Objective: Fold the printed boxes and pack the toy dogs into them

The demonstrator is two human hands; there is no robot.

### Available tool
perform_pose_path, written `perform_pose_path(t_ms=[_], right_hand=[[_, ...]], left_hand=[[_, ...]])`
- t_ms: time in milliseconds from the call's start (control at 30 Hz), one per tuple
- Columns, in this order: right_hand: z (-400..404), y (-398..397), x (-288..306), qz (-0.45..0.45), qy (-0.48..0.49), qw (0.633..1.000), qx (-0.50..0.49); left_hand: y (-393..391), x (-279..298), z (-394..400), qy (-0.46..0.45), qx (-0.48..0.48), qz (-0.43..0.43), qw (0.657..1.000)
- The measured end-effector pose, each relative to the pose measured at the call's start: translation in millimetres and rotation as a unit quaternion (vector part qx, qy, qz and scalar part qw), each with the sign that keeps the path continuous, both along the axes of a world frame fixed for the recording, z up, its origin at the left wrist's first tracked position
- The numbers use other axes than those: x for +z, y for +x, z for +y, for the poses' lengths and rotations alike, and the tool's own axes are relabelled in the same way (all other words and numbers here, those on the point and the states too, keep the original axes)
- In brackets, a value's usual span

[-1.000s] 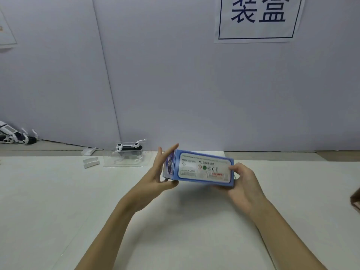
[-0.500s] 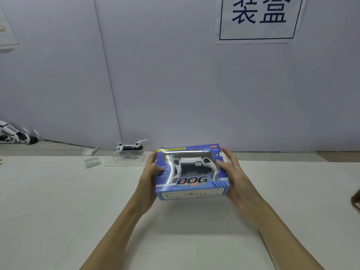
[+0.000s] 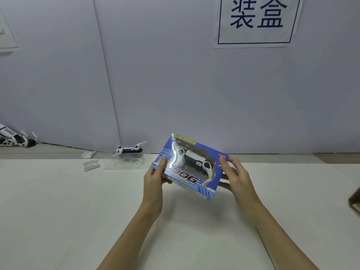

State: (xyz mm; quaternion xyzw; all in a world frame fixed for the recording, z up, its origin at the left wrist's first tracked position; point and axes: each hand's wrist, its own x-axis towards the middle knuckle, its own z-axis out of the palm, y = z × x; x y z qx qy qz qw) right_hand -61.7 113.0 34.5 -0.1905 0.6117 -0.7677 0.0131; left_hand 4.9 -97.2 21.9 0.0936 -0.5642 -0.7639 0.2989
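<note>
Hands, left hand (image 3: 153, 177) and right hand (image 3: 234, 175), grip a blue printed box (image 3: 190, 168) above the table (image 3: 58, 201), its toy dog packed inside; another toy dog (image 3: 128, 150) waits in a clear tray, unboxed.

White table (image 3: 58, 201) with clear tray (image 3: 124, 162), white inserts (image 3: 91, 165).

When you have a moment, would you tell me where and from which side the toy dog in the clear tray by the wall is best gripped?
Grip the toy dog around its black midsection, coming from above. It stands upright in the clear tray, whose walls block the sides, and its thin white tail and legs look poor for holding.
</note>
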Motion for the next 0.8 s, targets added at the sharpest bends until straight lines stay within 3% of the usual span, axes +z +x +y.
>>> perform_pose_path(t_ms=[233,333,533,633,800], right_hand=[[0.0,-3.6,-6.8,0.040,0.064,0.997,-0.015],[9.6,-4.7,-1.8,0.060,0.162,0.985,-0.025],[36.4,-3.8,10.5,-0.031,0.296,0.944,0.144],[48.1,-5.5,15.2,-0.043,0.276,0.947,0.156],[65.4,-10.5,33.3,-0.043,0.161,0.986,0.022]], left_hand=[[4.0,-16.7,-4.3,-0.009,-0.014,-0.012,1.000],[4.9,-16.9,-9.2,-0.011,-0.027,-0.014,0.999],[3.0,-7.7,-13.9,-0.063,-0.036,-0.016,0.997],[-0.4,-12.8,-9.8,-0.063,-0.041,-0.032,0.997],[-4.8,-26.3,-20.5,-0.034,-0.001,-0.067,0.997]])
